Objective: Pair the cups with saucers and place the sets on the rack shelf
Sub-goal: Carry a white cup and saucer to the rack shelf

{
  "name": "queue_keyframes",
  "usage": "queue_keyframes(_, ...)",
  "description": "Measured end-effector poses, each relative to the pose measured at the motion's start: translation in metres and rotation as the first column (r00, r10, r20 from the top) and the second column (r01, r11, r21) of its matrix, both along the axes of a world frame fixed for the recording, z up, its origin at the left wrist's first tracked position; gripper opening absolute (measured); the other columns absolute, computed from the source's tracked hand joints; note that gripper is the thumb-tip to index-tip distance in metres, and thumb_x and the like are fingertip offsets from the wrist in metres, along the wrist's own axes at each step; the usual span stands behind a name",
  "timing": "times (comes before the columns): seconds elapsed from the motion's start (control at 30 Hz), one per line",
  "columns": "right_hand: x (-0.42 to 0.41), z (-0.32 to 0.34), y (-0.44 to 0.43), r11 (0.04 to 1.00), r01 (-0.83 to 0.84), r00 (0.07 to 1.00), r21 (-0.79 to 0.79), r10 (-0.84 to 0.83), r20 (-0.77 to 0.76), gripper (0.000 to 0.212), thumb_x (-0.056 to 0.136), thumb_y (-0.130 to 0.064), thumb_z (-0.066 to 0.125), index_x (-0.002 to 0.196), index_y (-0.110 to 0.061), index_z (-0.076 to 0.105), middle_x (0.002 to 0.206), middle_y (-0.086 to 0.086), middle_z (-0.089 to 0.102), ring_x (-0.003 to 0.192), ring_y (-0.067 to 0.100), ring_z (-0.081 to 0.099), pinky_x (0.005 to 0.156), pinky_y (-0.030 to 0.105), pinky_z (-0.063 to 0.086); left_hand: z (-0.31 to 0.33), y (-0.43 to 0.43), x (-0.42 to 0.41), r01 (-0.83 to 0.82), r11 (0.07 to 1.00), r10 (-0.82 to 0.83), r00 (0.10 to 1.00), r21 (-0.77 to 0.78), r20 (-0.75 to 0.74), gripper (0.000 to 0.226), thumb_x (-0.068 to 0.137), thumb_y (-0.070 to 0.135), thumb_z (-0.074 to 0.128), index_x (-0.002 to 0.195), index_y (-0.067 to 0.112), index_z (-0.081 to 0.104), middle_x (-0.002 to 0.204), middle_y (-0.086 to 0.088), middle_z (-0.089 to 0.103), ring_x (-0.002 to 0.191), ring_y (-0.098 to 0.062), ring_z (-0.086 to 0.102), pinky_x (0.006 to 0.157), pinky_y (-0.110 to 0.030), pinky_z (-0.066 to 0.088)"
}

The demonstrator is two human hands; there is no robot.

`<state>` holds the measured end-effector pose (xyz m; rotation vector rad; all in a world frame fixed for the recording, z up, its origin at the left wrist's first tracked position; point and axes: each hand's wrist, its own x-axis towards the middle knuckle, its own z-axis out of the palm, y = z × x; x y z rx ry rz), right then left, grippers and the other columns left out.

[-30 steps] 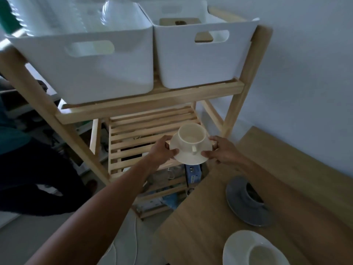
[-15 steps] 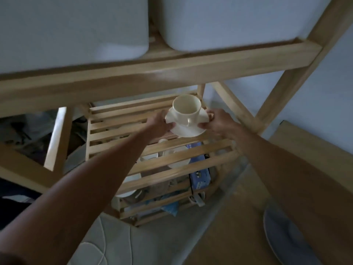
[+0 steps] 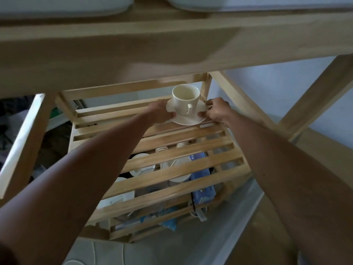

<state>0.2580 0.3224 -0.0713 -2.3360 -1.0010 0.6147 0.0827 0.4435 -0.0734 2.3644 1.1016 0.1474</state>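
A cream cup [image 3: 185, 99] stands upright on a cream saucer [image 3: 188, 119], its handle turned toward me. My left hand [image 3: 159, 111] grips the saucer's left rim and my right hand [image 3: 216, 110] grips its right rim. The set is at the far right of the slatted wooden rack shelf [image 3: 172, 152], at or just above the slats; I cannot tell whether it touches them. Both forearms reach in under the rack's upper beam.
The upper wooden beam [image 3: 152, 44] hangs low over my arms, with white bins [image 3: 63, 4] on top. A slanted rack leg [image 3: 315, 98] rises at the right. Below the slats lie white dishes [image 3: 175, 169] and a blue box [image 3: 202, 190]. A wooden table corner [image 3: 324, 150] sits at the right.
Both hands have carried the cup and saucer from in front of the rack inward to the back right of the middle shelf. My head has moved closer and lower.
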Motion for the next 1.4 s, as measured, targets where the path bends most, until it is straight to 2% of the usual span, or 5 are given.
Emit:
queue_keyframes(0.53, -0.023, 0.014, -0.042, 0.994, -0.113, 0.993, 0.016, 0.113, -0.027, 0.067, 0.080, -0.032, 0.078, 0.138, -0.013, 0.050, 0.130, 0.010, 0.061, 0.118, 0.025, 0.057, 0.096, 0.034, 0.047, 0.010, -0.021, -0.027, -0.089, 0.996, 0.090, 0.995, 0.017, -0.048, 0.067, 0.085, 0.047, 0.062, 0.139, 0.012, 0.042, 0.135, -0.014, 0.055, 0.126, -0.034, 0.047, 0.097, -0.037, 0.040)
queue_keyframes(0.8, -0.066, 0.060, -0.120, 0.976, -0.216, 0.976, -0.031, 0.216, 0.011, 0.096, 0.081, -0.047, 0.073, 0.155, -0.019, 0.019, 0.153, 0.007, 0.039, 0.136, 0.027, 0.041, 0.099, 0.031, 0.035, 0.050, -0.096, -0.063, 0.017, 0.999, -0.014, 0.996, 0.035, -0.083, 0.080, 0.085, 0.052, 0.060, 0.147, 0.014, 0.029, 0.146, -0.015, 0.045, 0.134, -0.034, 0.041, 0.107, -0.038, 0.033)
queue_keyframes(1.07, -0.094, 0.140, -0.236, 0.972, -0.234, 0.970, -0.023, 0.235, 0.064, 0.102, 0.078, -0.053, 0.074, 0.154, -0.014, 0.018, 0.160, 0.008, 0.024, 0.143, 0.027, 0.029, 0.105, 0.031, 0.030, 0.119, -0.201, -0.096, 0.081, 0.996, -0.080, 0.996, -0.025, 0.050, 0.078, 0.086, 0.048, 0.062, 0.149, 0.020, 0.026, 0.150, -0.010, 0.039, 0.136, -0.030, 0.038, 0.107, -0.035, 0.032)
queue_keyframes(1.27, -0.106, 0.198, -0.333, 0.980, -0.194, 0.976, 0.054, 0.187, 0.107, 0.090, 0.081, -0.047, 0.074, 0.152, -0.020, 0.027, 0.157, 0.007, 0.032, 0.139, 0.028, 0.036, 0.099, 0.030, 0.033, 0.173, -0.291, -0.103, 0.152, 0.979, -0.123, 0.970, -0.133, 0.209, 0.078, 0.087, 0.043, 0.064, 0.150, 0.020, 0.024, 0.153, -0.008, 0.035, 0.132, -0.025, 0.044, 0.094, -0.025, 0.035)
queue_keyframes(1.4, -0.113, 0.225, -0.392, 0.991, -0.131, 0.982, 0.003, 0.129, 0.140, 0.094, 0.081, -0.050, 0.073, 0.154, -0.020, 0.022, 0.160, 0.005, 0.025, 0.143, 0.027, 0.029, 0.111, 0.036, 0.029, 0.196, -0.350, -0.105, 0.213, 0.966, -0.169, 0.949, -0.148, 0.265, 0.075, 0.088, 0.038, 0.064, 0.149, 0.015, 0.027, 0.152, -0.010, 0.037, 0.138, -0.025, 0.038, 0.111, -0.039, 0.035)
